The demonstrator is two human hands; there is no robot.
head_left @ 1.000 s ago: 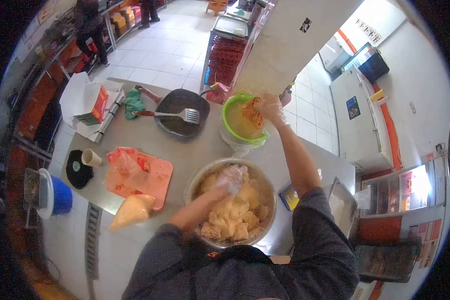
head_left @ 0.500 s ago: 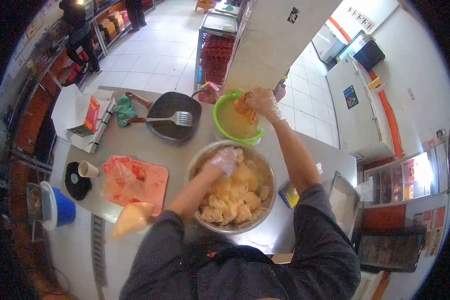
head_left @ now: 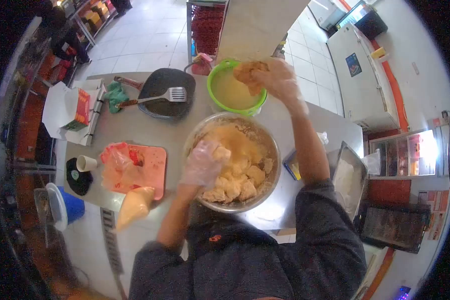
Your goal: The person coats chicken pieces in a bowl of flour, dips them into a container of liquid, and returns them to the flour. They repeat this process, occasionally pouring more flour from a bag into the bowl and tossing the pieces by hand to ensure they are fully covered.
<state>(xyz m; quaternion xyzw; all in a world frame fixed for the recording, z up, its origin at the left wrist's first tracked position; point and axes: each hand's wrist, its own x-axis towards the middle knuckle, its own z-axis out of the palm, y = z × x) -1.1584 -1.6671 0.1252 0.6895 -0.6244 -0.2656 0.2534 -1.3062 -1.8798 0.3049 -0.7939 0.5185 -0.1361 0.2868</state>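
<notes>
My right hand (head_left: 284, 84), in a clear plastic glove, grips an orange, wet-looking piece of chicken (head_left: 250, 76) over the lime-green basin (head_left: 211, 95) of cloudy yellowish liquid. Below it stands a wide steel bowl (head_left: 277, 172) holding pale flour and several coated chicken pieces (head_left: 232, 187). At this bowl's left side is my left hand (head_left: 202, 162), gloved too, its fingers curled round a floured chicken piece (head_left: 221, 153). The glove and blur partly hide that grip.
Left of the bowls lie a dark square pan (head_left: 157, 107) with a slotted spatula (head_left: 175, 95) across it, a pink cutting board (head_left: 157, 170) under a plastic bag (head_left: 120, 170), and a bag of orange sauce (head_left: 135, 205). A metal tray of white powder (head_left: 342, 175) stands at right.
My right hand has lifted the chicken slightly, out to the right. My left hand has drawn back toward the steel bowl's left rim with a floured piece. The whole view has shifted somewhat.
</notes>
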